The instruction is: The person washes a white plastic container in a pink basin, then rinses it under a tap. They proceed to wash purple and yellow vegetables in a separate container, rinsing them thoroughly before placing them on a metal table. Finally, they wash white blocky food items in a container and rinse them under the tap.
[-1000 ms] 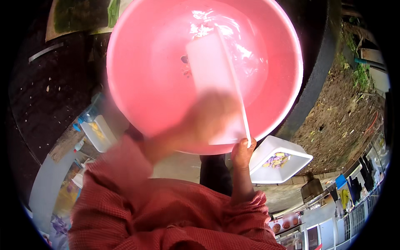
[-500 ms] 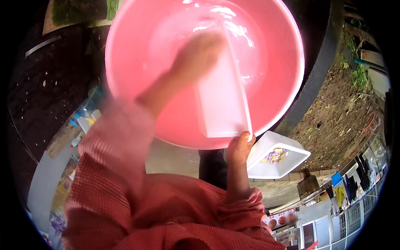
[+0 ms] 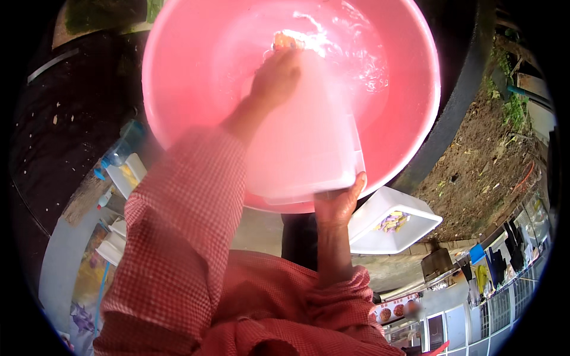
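A large pink basin (image 3: 409, 113) holds rippling water. Over it a white rectangular plastic tub (image 3: 303, 142) is tilted, its underside facing me and its far end down at the water. My right hand (image 3: 336, 203) grips the near right corner of the tub, thumb up over the rim and the other fingers partly hidden under it. At the far end of the tub, my left hand (image 3: 276, 78) is closed, slightly blurred. A small orange-yellow thing (image 3: 288, 41) shows at its fingertips, its kind unclear in the glare on the water.
Right of the basin stands a white bin (image 3: 380, 240) with small purple and yellow pieces inside. At left are a clear bottle (image 3: 116, 155) with a blue cap and white containers (image 3: 113, 243). Bare soil (image 3: 463, 178) lies beyond a dark kerb at right.
The tub has turned from its long side to show its broad underside. My left hand has shifted left and slightly down, and the orange-yellow thing has come into sight. The water ripples more.
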{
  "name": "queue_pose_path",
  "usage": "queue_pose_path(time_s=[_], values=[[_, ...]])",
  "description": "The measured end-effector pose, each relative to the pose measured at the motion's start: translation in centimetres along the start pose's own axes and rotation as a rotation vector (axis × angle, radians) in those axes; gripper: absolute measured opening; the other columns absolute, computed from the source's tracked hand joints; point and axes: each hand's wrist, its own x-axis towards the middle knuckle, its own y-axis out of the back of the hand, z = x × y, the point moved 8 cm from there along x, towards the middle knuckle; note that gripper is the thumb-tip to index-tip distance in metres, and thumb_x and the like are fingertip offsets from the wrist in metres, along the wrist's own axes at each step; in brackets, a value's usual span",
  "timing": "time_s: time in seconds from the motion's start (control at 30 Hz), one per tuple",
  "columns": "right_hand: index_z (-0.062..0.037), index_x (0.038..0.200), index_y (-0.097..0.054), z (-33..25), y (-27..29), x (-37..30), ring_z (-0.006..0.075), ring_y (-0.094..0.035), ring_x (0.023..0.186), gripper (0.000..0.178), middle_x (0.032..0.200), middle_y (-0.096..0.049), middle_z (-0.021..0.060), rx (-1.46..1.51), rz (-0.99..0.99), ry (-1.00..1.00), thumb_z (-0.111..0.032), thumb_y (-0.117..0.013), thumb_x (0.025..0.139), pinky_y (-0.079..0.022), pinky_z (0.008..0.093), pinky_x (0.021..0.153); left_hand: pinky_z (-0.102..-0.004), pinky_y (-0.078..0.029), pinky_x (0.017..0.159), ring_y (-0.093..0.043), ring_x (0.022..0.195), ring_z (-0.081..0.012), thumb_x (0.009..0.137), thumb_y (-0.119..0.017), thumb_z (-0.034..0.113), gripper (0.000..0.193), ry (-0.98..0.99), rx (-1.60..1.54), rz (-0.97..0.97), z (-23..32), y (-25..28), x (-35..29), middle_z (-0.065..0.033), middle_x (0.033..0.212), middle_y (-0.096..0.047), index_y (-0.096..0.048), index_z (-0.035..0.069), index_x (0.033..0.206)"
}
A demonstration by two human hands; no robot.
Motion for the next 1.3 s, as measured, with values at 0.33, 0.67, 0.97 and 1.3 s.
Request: queue_pose_path(time_s=[0.33, 0.67, 0.97, 1.3], values=[[-0.0092, 0.136, -0.037, 2.4, 1.7, -0.4, 0.0287, -0.037, 0.126, 0.064, 0.137, -0.04, 0.0097, -0.089, 0.026, -0.078, -0.053, -0.039, 0.09, -0.029, 0.045, 0.106, -0.0373, -0.037, 0.1, -0.046, 0.12, -0.028, 0.087, -0.049, 0.008, 0.039, -0.099, 0.445, -0.028, -1.5, -0.5, -1.1, -0.0136, 0.125, -0.051, -0.048, 0.006, 0.126], [-0.0088, 0.135, -0.04, 1.8, 4.8, 1.5, 0.031, -0.036, 0.127, 0.067, 0.139, -0.039, 0.0104, 0.03, 0.044, -0.061, -0.056, -0.041, 0.088, -0.028, 0.048, 0.106, -0.041, -0.034, 0.101, -0.043, 0.12, -0.0314, 0.08, -0.055, 0.002, 0.041, -0.321, 0.454, 0.058, -5.8, 1.1, -9.9, -0.0145, 0.126, -0.048, -0.052, 0.004, 0.122], [-0.0078, 0.14, -0.029, 1.3, 3.7, 1.0, 0.0309, -0.028, 0.132, 0.068, 0.144, -0.031, 0.0118, 0.098, 0.106, -0.077, -0.056, -0.025, 0.093, -0.023, 0.046, 0.109, -0.0433, -0.037, 0.098, -0.047, 0.115, -0.033, 0.078, -0.053, 0.003, 0.033, -0.378, 0.374, -0.045, 3.2, -3.7, -18.9, -0.0134, 0.119, -0.052, -0.056, 0.003, 0.111], [-0.0112, 0.136, -0.039, 1.4, 6.0, 2.0, 0.0305, -0.034, 0.128, 0.066, 0.14, -0.038, 0.0087, 0.106, 0.097, -0.071, -0.06, -0.027, 0.092, -0.025, 0.0472, 0.108, -0.0442, -0.039, 0.099, -0.042, 0.122, -0.0363, 0.079, -0.054, 0.004, 0.045, -0.318, 0.524, 0.085, -0.6, -3.2, -16.8, -0.017, 0.13, -0.047, -0.052, 0.005, 0.125]])
